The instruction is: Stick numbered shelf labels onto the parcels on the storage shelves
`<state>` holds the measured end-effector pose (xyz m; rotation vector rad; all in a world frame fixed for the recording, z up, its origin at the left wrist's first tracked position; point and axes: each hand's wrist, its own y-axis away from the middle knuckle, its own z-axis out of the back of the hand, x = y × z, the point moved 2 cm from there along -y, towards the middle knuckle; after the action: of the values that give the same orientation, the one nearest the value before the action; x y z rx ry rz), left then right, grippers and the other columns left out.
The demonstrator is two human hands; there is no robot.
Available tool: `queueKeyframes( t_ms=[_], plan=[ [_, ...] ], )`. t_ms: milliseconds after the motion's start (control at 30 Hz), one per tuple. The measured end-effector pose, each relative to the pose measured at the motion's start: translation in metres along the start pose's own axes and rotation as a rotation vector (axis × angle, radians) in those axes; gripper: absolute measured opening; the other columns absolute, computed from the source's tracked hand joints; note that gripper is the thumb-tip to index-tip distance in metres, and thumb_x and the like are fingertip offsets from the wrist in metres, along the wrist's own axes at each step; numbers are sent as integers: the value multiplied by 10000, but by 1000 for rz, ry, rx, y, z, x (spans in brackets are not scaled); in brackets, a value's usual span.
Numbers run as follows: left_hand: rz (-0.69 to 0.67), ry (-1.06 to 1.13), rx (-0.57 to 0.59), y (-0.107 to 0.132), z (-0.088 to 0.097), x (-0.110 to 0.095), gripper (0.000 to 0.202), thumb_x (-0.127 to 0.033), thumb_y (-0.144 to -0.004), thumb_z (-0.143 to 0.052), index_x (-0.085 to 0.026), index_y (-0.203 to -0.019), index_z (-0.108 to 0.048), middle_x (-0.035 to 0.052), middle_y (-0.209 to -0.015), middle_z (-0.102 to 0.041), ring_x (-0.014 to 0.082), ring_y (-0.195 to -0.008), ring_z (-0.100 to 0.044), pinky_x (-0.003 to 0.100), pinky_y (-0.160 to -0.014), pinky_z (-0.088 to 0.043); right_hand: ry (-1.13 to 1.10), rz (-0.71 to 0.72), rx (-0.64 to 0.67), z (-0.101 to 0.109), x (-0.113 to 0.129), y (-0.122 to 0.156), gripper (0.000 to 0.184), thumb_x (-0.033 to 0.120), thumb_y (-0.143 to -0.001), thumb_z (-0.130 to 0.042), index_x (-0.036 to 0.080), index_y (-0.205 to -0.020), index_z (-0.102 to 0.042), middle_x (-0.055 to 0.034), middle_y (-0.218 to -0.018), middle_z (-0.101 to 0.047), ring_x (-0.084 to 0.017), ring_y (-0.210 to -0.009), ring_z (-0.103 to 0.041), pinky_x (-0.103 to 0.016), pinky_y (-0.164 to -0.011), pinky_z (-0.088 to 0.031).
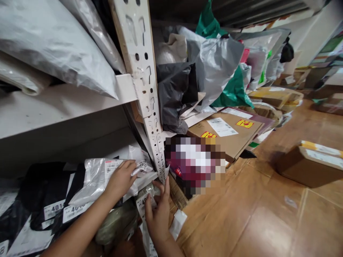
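Left hand (120,180): flat on clear plastic parcel (95,178) on low shelf
Right hand (158,214): fingers spread, touching labelled packet (142,204) beside shelf post (144,89)

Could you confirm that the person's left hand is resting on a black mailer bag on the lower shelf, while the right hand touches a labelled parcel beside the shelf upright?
Not quite: the head view shows the left hand on a clear plastic parcel with a white label, not a black one. The black mailer bags lie further left. The rest holds.
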<state>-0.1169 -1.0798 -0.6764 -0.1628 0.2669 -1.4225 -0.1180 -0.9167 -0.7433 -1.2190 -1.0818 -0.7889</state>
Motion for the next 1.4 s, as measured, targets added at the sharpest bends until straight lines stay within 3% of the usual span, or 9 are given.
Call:
queueKeyframes(
  t_ms=[133,300,633,767,867,967,1067,1200,1400],
  plan=[
    [-17,-16,-79,11,-3,8,178,-152,-856,-485,-175,-1003,-583,108,-1098,-604,247,-1029,-572,381,-892,-503,14,14,18,0,0,0,732,181,-873,-471,233,-1484,-71,-113,-1153,-635,-183,-927,-663,-298,-713,-570],
    [-41,-41,-124,13,-4,6,176,-104,-821,-505,-152,-972,-582,118,-1063,-602,252,-1006,-575,378,-882,-512,-1,-17,66,-1,-4,1,735,176,-877,-469,236,-1488,-65,-115,-1175,-630,-112,-635,-636,-243,-571,-551],
    [-31,-61,-145,10,-2,2,197,-135,-808,-514,-143,-994,-578,163,-1149,-592,300,-1107,-548,450,-924,-499,30,36,62,2,-4,-5,735,149,-858,-471,238,-1487,-102,-100,-1149,-661,-163,-867,-680,-258,-660,-572],
    [-262,-174,-37,-4,-1,-19,475,-37,-788,-479,-173,-1242,-511,133,-1379,-509,293,-1310,-429,501,-1070,-385,109,78,107,-6,-18,-4,742,136,-831,-484,211,-1486,-143,-130,-1250,-622,-181,-886,-688,-285,-684,-583],
    [-363,-232,46,-10,-4,-30,340,-39,-818,-480,-165,-1097,-628,110,-1212,-649,269,-1168,-573,459,-1031,-443,195,96,137,-12,-31,-4,723,123,-810,-484,190,-1474,-207,-152,-1342,-557,-201,-905,-692,-316,-715,-590],
    [-335,-197,-8,-9,-8,-32,250,-70,-846,-473,-130,-991,-667,129,-1130,-688,270,-1107,-612,405,-936,-522,269,89,171,-18,-40,-8,737,101,-797,-479,170,-1476,-200,-146,-1328,-576,-224,-926,-698,-350,-756,-589],
    [-223,15,-106,-3,-12,-32,262,-138,-897,-411,-159,-993,-653,104,-1074,-712,228,-1069,-635,372,-918,-529,283,91,228,-25,-45,-14,777,95,-800,-481,148,-1489,-124,-144,-1305,-597,-237,-968,-694,-363,-802,-578],
    [218,430,-174,-2,-12,-28,174,-302,-873,-442,-216,-867,-592,80,-930,-726,249,-881,-680,405,-796,-537,295,83,193,-36,-52,-19,761,160,-857,-473,153,-1495,-59,-139,-1292,-608,-230,-928,-711,-344,-779,-582],
    [561,655,-329,-3,-6,-21,225,-459,-871,-400,-250,-787,-417,27,-674,-647,238,-662,-643,391,-655,-509,350,64,118,-39,-59,-24,686,206,-893,-450,170,-1492,-117,-121,-1186,-681,-256,-967,-702,-368,-762,-589]
  ],
)
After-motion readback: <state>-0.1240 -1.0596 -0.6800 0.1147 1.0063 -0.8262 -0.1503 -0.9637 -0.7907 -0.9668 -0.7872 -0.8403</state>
